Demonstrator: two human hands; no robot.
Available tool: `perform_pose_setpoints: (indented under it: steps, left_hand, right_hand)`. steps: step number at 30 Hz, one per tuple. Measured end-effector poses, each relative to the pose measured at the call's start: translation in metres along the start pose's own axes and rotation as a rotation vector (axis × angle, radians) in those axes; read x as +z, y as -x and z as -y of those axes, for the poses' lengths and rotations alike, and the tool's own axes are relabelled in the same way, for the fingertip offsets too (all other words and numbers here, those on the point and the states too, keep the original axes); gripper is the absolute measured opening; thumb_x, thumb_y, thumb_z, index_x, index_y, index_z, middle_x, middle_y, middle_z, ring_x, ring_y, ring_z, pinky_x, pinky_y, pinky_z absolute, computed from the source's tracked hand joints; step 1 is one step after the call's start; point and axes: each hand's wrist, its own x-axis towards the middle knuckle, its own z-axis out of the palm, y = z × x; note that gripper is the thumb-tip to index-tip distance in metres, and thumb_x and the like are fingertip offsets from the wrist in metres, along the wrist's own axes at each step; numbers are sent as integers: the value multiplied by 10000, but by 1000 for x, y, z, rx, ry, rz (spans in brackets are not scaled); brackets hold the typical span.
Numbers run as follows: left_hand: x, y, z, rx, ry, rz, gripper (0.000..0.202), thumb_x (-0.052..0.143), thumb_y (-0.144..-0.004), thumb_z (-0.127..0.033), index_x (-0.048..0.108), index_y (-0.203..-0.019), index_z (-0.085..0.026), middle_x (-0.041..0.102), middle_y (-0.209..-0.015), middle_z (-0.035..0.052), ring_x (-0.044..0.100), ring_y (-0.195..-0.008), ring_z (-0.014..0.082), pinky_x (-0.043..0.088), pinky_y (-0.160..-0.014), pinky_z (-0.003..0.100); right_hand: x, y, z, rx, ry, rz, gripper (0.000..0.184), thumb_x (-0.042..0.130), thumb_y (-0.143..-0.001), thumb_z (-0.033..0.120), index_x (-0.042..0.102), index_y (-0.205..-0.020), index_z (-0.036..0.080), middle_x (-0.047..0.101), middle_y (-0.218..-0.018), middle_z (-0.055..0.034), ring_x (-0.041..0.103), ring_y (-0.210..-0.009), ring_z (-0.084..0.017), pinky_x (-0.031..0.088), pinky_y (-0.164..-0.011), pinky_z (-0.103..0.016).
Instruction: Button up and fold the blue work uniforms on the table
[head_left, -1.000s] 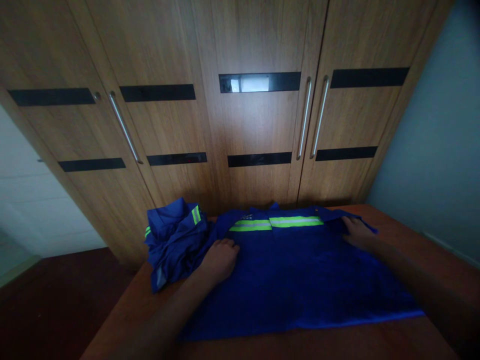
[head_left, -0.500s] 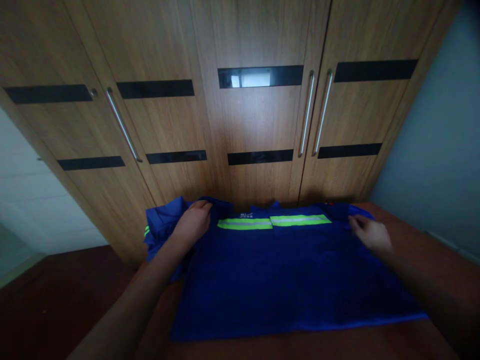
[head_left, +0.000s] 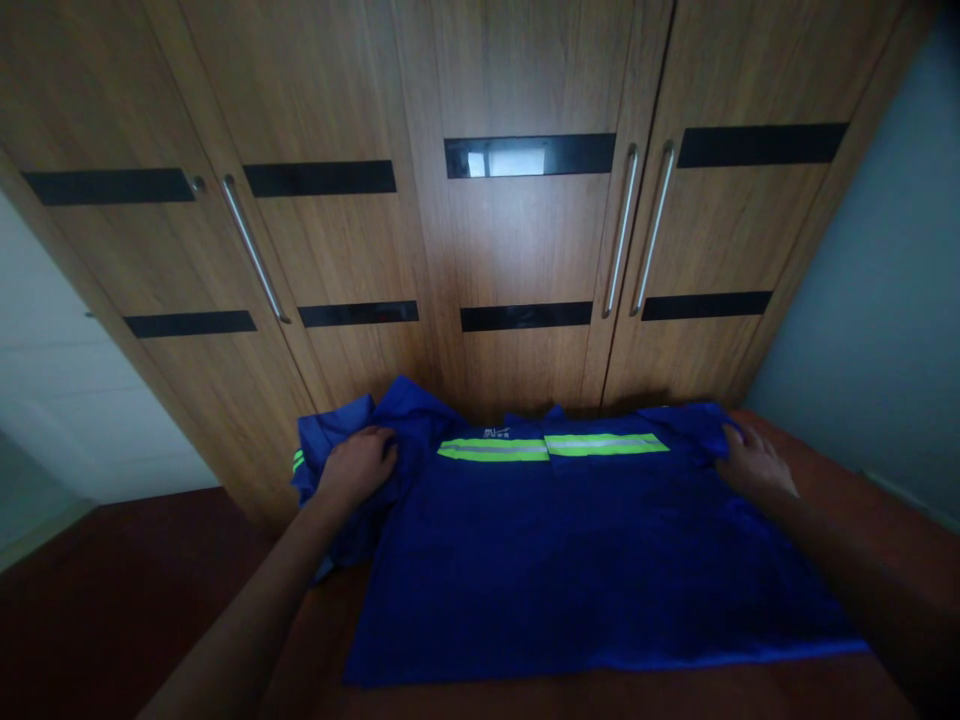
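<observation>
A dark blue work jacket (head_left: 585,560) lies spread with its hem towards me. A lime-green and silver reflective band (head_left: 607,446) crosses its upper part, near small white print. My left hand (head_left: 358,465) is closed on bunched blue cloth at the jacket's left side; its fingertips partly sink into the folds. More crumpled blue cloth (head_left: 319,440) with green stripes lies just left of it; whether this is a sleeve or another garment I cannot tell. At the right shoulder, my right hand (head_left: 759,464) pinches the jacket's edge between thumb and fingers.
Behind the jacket stands a wooden wardrobe (head_left: 517,245) with black inlaid strips and long metal handles (head_left: 651,230). The jacket rests on a reddish-brown surface (head_left: 315,650). A pale wall (head_left: 885,300) rises on the right, and a white panelled surface (head_left: 67,400) on the left.
My left hand has moved left and slightly down, and cloth at the left shoulder now stands up in a peak. My right hand has shifted slightly right, drawing the right shoulder cloth outward.
</observation>
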Motion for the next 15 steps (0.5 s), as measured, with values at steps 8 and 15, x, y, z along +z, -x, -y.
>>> perform_pose_setpoints:
  steps: [8,15]
  left_hand:
    - [-15,18,-49,268,10,-144,279,379,-894,-207,598,-1065,-185,620,-1094,113,528,-1084,265,360,-966,423]
    - [25,31,-86,450,35,211,365,517,-823,-214,544,-1187,-196,625,-1103,126,581,-1027,287,435,-875,436]
  right_hand:
    - [-4,25,66,-306,-154,264,358,413,-856,359,628,-1092,197,650,-1132,-98,577,-1078,-250,401,-993,-385]
    - [-30,18,93,-408,-143,526,368,426,-859,484,669,-811,211,692,-834,-75,632,-809,-239,472,-743,-348]
